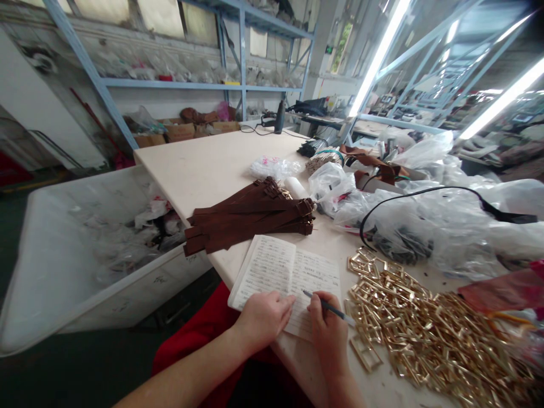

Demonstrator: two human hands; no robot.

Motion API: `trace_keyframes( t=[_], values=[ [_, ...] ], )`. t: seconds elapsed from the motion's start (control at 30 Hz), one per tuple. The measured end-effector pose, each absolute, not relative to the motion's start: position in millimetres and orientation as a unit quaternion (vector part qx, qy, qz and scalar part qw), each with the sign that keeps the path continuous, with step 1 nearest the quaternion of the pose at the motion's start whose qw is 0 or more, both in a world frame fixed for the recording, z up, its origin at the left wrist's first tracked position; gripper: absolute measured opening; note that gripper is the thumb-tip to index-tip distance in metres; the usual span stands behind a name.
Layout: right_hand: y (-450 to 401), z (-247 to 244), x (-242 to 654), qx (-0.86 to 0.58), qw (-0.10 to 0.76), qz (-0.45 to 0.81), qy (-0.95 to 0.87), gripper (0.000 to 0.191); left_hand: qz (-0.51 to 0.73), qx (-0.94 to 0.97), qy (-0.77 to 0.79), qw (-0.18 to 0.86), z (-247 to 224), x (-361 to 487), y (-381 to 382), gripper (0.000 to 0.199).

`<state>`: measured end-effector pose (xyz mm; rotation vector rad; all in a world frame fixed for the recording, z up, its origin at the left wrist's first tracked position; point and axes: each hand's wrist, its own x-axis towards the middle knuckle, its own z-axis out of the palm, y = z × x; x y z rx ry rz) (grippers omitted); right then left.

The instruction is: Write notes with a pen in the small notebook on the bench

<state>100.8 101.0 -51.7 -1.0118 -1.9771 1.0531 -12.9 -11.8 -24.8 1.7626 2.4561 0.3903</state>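
An open notebook with handwriting on its pages lies at the table's near edge. My right hand grips a dark pen against the right page, the tip pointing up and left. Across the notebook's lower middle rests my left hand, its fingers lying on the paper and holding nothing. Just beyond the notebook is a stack of brown straps with metal buckles at their right ends. To the right of my right hand spreads a heap of gold-coloured metal buckles.
A white bin holding plastic scraps stands left of the table. Clear plastic bags crowd the table's right side, with a black strap over them. A dark upright tool stands at the far end. Blue shelving lines the wall.
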Motion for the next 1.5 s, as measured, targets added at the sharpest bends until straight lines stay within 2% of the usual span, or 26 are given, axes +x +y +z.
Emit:
trace_keyframes(
  t=[0.87, 1.5],
  values=[
    [101.1, -53.2, 101.1, -0.396, 0.325, 0.411, -0.754, 0.026, 0.128, 0.577, 0.805, 0.047, -22.6, -12.7, -12.5, 0.036],
    [101.1, -51.7, 100.4, -0.383, 0.351, 0.411, -0.749, 0.021, 0.142, 0.575, 0.804, 0.056, -25.9, -12.9, -12.0, 0.036]
  ],
)
